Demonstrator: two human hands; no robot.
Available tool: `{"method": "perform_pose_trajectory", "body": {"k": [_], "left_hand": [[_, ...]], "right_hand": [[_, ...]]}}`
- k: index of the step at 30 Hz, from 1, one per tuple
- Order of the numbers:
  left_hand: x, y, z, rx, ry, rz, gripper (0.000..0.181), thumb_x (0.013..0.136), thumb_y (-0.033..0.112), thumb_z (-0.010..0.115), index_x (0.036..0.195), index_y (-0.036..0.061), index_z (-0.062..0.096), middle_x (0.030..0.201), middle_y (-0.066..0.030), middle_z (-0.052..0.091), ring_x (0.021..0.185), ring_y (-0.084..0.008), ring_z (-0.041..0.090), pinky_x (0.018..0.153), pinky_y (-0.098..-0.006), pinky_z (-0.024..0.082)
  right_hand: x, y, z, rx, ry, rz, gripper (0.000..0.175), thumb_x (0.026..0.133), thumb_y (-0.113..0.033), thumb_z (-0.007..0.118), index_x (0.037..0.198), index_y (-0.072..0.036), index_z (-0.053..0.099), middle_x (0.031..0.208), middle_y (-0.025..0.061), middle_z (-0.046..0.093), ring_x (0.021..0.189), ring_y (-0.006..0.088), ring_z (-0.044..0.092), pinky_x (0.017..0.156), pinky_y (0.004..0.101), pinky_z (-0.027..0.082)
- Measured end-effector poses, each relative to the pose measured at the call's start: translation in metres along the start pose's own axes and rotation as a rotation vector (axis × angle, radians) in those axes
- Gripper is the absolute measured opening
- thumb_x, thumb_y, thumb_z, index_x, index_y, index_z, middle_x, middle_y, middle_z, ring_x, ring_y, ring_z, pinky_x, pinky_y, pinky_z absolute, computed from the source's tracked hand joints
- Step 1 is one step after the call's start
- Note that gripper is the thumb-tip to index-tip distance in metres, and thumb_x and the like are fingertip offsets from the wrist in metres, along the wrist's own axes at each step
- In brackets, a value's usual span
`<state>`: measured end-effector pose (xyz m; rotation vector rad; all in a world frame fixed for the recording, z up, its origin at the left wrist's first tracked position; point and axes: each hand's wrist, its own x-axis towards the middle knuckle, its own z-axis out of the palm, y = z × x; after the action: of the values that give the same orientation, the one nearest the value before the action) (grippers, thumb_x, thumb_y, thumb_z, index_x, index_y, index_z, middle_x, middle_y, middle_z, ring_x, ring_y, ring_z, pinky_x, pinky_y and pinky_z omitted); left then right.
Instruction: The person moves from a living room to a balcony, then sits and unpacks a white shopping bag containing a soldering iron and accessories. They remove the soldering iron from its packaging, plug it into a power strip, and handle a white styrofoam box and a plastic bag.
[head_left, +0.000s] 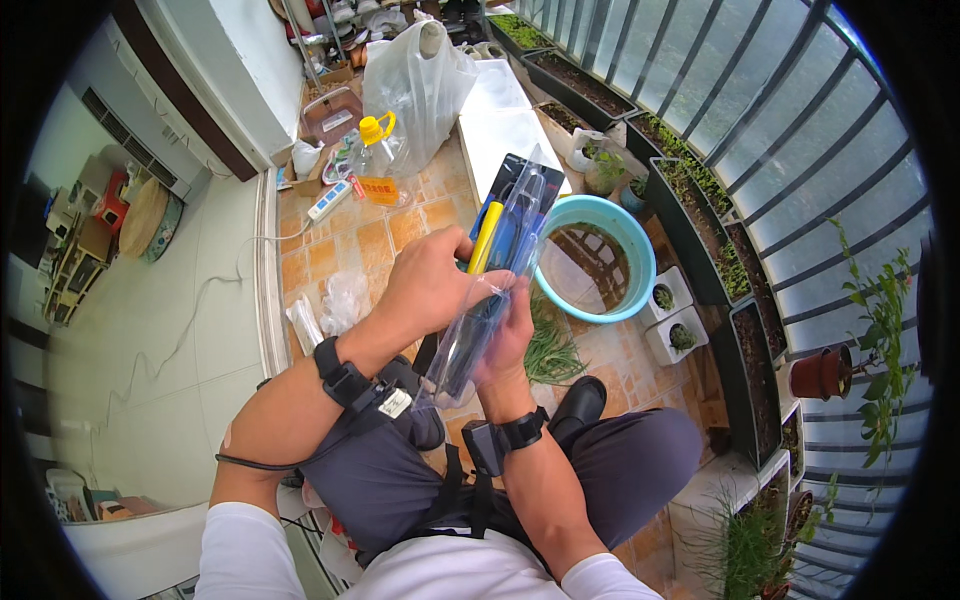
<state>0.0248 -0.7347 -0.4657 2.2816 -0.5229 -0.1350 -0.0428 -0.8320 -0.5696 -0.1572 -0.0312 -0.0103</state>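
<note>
I hold a clear plastic blister pack (466, 352) in front of me, tilted, with a dark printed backing card (545, 178) at its far end. A yellow rod-shaped handle (486, 234) lies along its left side, and something blue shows beside it under the plastic. My left hand (433, 281) grips the pack from the left, its fingers curled by the yellow handle and its thumb across the plastic. My right hand (511, 330) supports the pack from the right, with its thumb upright against the plastic. Glare hides part of the contents.
A light-blue basin (646, 259) of murky water stands ahead right, beside cut green stalks (551, 345) on the tiles. Ahead are a white foam box (502, 124), a yellow-capped bottle (379, 146) and a power strip (330, 201). Planters (694, 217) line the railing.
</note>
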Motion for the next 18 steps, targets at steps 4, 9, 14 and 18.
{"method": "perform_pose_trajectory", "body": {"k": [4, 9, 14, 18], "left_hand": [[0.005, -0.006, -0.003, -0.194, -0.178, -0.126, 0.039, 0.078, 0.029, 0.089, 0.093, -0.0016, 0.07, 0.077, -0.0078, 0.069, 0.068, -0.0158, 0.066, 0.064, -0.0334, 0.054], [0.01, -0.014, -0.002, -0.598, -0.125, -0.332, 0.034, 0.083, 0.025, 0.083, 0.095, -0.0049, 0.071, 0.077, -0.0078, 0.069, 0.066, -0.0148, 0.066, 0.058, -0.0318, 0.053], [0.023, -0.028, 0.0, -0.889, 0.014, -0.328, 0.024, 0.094, 0.019, 0.072, 0.107, 0.0013, 0.062, 0.09, -0.0064, 0.067, 0.079, -0.0145, 0.069, 0.069, -0.0309, 0.059], [0.029, -0.036, -0.006, -1.069, 0.121, -0.238, 0.025, 0.094, 0.018, 0.067, 0.104, -0.004, 0.059, 0.087, -0.0124, 0.069, 0.073, -0.0196, 0.071, 0.065, -0.0328, 0.06]], "right_hand": [[0.0, 0.002, 0.0, -0.019, 0.042, -0.007, 0.064, 0.107, -0.06, 0.04, 0.14, -0.007, 0.056, 0.122, 0.0117, 0.068, 0.11, 0.0255, 0.068, 0.096, 0.0413, 0.056], [0.004, 0.002, 0.014, 0.001, -0.009, -0.019, 0.064, 0.107, -0.06, 0.04, 0.14, -0.007, 0.056, 0.123, 0.011, 0.068, 0.109, 0.0271, 0.068, 0.095, 0.0428, 0.057], [0.009, 0.005, 0.019, 0.027, 0.018, -0.01, 0.07, 0.105, -0.063, 0.041, 0.145, -0.007, 0.053, 0.129, 0.0119, 0.066, 0.109, 0.0305, 0.068, 0.095, 0.0468, 0.056], [0.011, 0.006, 0.009, 0.077, -0.048, 0.049, 0.079, 0.101, -0.069, 0.044, 0.147, -0.005, 0.049, 0.131, 0.0166, 0.065, 0.112, 0.0334, 0.068, 0.096, 0.056, 0.056]]}}
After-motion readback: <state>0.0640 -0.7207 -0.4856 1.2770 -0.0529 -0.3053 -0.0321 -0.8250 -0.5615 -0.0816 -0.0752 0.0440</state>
